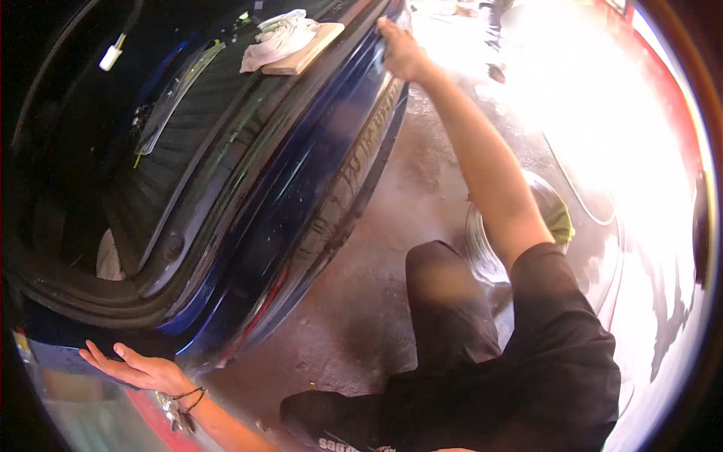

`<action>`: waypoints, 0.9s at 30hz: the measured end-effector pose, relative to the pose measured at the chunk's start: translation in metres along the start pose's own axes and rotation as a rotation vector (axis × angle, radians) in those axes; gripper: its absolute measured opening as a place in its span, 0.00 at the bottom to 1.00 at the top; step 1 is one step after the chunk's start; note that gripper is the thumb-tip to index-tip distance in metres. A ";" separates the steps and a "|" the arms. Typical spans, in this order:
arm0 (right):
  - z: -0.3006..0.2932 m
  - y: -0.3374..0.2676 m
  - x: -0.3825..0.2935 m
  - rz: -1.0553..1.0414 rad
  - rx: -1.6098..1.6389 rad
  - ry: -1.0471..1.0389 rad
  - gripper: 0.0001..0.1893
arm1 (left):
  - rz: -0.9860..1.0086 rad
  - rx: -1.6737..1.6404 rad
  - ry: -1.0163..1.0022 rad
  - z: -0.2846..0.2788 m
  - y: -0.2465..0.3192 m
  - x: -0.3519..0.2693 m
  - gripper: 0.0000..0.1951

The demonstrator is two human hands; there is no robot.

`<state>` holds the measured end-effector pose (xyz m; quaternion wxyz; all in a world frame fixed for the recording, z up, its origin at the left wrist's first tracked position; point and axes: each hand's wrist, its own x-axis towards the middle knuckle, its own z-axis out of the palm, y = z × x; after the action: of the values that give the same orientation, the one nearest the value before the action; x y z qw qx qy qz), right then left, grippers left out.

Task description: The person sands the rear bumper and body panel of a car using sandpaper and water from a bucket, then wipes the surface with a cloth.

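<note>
Before me is the dark blue rear bumper (pixel 316 152) of a car with its trunk open. My right hand (pixel 402 52) reaches far along it and lies on its outer face. A pale patch shows beside those fingers; whether it is a cloth or glare I cannot tell. My left hand (pixel 138 368), fingers apart and holding nothing, is by the car's near corner; contact is unclear. A crumpled pale cloth (pixel 285 37) rests on a flat light-coloured block (pixel 305 51) at the trunk's edge.
Inside the dark trunk (pixel 186 135) lies a long clear strip (pixel 181 96), and a white tag-like piece (pixel 111 57) hangs there. Right of my leg stands a shiny round metal container (pixel 480 248) with green cloth (pixel 559 220) near it. A thin hose or cable (pixel 576 192) crosses the bright floor.
</note>
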<state>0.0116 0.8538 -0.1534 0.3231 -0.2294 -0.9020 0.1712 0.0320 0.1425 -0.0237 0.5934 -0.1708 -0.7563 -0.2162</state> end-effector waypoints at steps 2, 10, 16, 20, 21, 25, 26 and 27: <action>0.005 0.027 0.032 -0.163 0.067 0.107 0.53 | 0.007 0.021 0.004 0.001 0.000 -0.003 0.33; -0.017 -0.048 -0.080 -0.295 -0.015 0.230 0.49 | -0.012 0.061 -0.014 0.003 -0.003 -0.001 0.33; 0.004 0.053 0.022 -0.194 -0.096 0.299 0.48 | -0.026 0.117 -0.031 0.001 -0.010 -0.002 0.34; 0.019 0.061 0.036 -0.103 0.018 0.335 0.45 | -0.042 0.201 -0.035 0.002 -0.008 -0.003 0.35; 0.018 0.043 0.014 -0.197 0.146 0.353 0.46 | -0.051 0.203 -0.044 0.002 -0.007 -0.003 0.35; 0.001 -0.032 -0.089 -0.394 0.278 0.418 0.49 | -0.063 0.077 -0.028 0.005 -0.002 -0.002 0.36; -0.003 -0.032 -0.093 -0.433 0.236 0.363 0.49 | -0.061 0.087 -0.028 0.006 -0.001 -0.002 0.36; -0.007 -0.027 -0.090 -0.526 0.154 0.330 0.49 | -0.060 0.092 -0.026 0.006 0.000 -0.002 0.35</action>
<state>0.0702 0.7850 -0.1814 0.5145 0.0121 -0.8503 0.1098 0.0274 0.1461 -0.0273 0.5839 -0.1235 -0.7779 -0.1965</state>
